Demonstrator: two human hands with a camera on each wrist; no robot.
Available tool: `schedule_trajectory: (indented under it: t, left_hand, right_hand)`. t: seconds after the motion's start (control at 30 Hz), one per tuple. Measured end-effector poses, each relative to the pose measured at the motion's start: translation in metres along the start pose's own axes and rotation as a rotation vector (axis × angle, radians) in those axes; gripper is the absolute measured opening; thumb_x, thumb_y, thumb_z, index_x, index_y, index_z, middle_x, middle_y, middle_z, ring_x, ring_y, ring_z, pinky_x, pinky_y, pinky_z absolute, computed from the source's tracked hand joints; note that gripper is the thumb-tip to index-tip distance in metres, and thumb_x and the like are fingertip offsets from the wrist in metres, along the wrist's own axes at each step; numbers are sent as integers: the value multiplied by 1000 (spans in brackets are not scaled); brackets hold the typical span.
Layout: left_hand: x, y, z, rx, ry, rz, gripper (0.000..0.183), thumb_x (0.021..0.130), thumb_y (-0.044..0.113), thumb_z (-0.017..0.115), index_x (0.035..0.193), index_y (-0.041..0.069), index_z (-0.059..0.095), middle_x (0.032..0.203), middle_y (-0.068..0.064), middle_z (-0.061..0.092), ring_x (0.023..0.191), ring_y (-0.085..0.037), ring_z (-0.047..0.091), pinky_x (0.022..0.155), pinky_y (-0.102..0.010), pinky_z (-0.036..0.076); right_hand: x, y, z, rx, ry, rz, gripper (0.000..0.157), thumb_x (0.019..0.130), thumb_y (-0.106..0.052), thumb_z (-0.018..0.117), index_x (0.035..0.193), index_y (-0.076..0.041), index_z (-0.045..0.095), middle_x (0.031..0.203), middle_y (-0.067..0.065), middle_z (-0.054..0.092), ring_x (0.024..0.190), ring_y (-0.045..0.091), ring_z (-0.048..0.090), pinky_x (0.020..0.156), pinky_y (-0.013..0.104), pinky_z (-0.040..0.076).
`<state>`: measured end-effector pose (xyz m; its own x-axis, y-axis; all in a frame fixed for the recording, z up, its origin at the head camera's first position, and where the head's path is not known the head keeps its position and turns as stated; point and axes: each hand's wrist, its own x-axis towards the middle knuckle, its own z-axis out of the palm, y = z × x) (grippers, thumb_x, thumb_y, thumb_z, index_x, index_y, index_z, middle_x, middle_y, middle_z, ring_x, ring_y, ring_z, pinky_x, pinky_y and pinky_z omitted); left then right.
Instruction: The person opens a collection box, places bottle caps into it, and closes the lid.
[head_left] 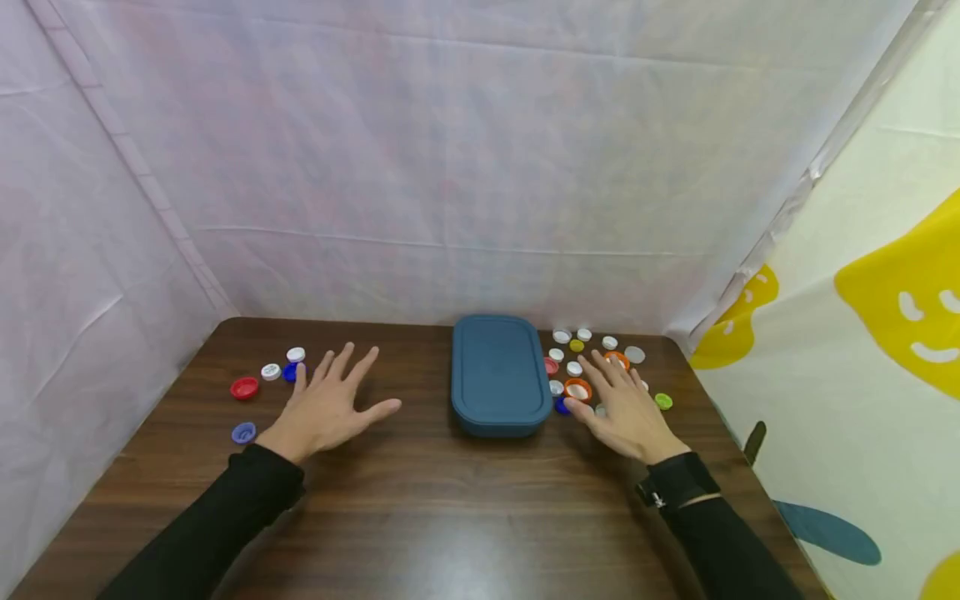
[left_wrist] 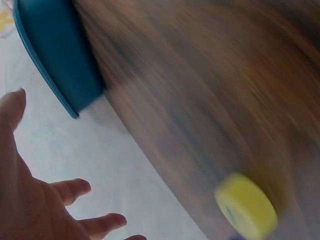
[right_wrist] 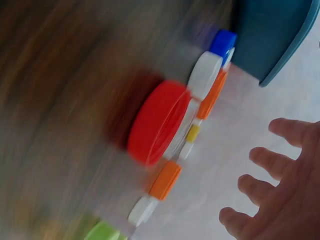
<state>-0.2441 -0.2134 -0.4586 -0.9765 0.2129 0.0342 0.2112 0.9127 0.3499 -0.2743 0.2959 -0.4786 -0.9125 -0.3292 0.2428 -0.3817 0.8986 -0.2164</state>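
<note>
My left hand (head_left: pixel 321 410) is spread with straight fingers over the table, to the left of a blue lidded box (head_left: pixel 501 371). Near its fingers lie a blue bottle cap (head_left: pixel 290 372) and white caps (head_left: pixel 271 372). In the left wrist view a yellow cap (left_wrist: pixel 246 206) shows blurred on the wood, and the left palm faces it with nothing in it. My right hand (head_left: pixel 628 412), fingers apart, hovers over several caps right of the box, hiding some. An orange ring-like cap (head_left: pixel 577 389) sits by its thumb. A large red cap (right_wrist: pixel 159 122) appears in the right wrist view.
A red cap (head_left: pixel 244 387) and a purple-blue cap (head_left: pixel 243 432) lie at the table's left. A green cap (head_left: pixel 663 401) is near the right edge. Pale cloth (head_left: pixel 450 167) hangs behind the brown wooden table (head_left: pixel 450 517); a patterned cloth (head_left: pixel 840 450) hangs on the right.
</note>
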Motion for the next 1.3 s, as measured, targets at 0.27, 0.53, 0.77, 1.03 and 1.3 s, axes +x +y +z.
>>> schedule_trajectory:
  t: [0.27,0.53,0.77,1.03,1.3]
  left_hand:
    - [10,36,18,-62,6,85,100,110,82,53,187,23,28,190,-27,32,173,-60,33,135,-91,12]
    - [18,73,38,-131,7,173,88,115,67,60,185,21,34,184,-25,43,167,-54,47,136,-86,24]
    - [21,87,47,-168,37,225,75,118,54,63,181,17,45,182,-24,48,166,-50,52,136,-79,35]
    - [19,91,54,-155,85,244,73,119,51,64,177,12,49,181,-23,49,163,-50,55,129,-73,48]
    - [15,92,53,-183,73,241,73,118,51,66,177,13,49,187,-24,38,168,-50,48,129,-73,49]
  right_hand:
    - [10,-22,5,76,29,-6,85,114,-61,64,178,-9,46,181,26,49,169,52,46,135,75,40]
    - [15,-39,13,75,77,-11,82,111,-54,74,172,-3,54,167,26,62,154,50,61,126,72,52]
    - [22,-59,19,132,117,-25,69,110,-39,79,163,2,63,148,27,72,133,45,71,112,64,62]
    - [29,-69,25,174,145,-63,58,106,-18,78,155,11,66,138,33,78,123,47,78,108,62,64]
    - [33,-71,22,198,152,-109,57,100,-8,75,151,15,67,135,35,77,105,43,81,97,57,69]
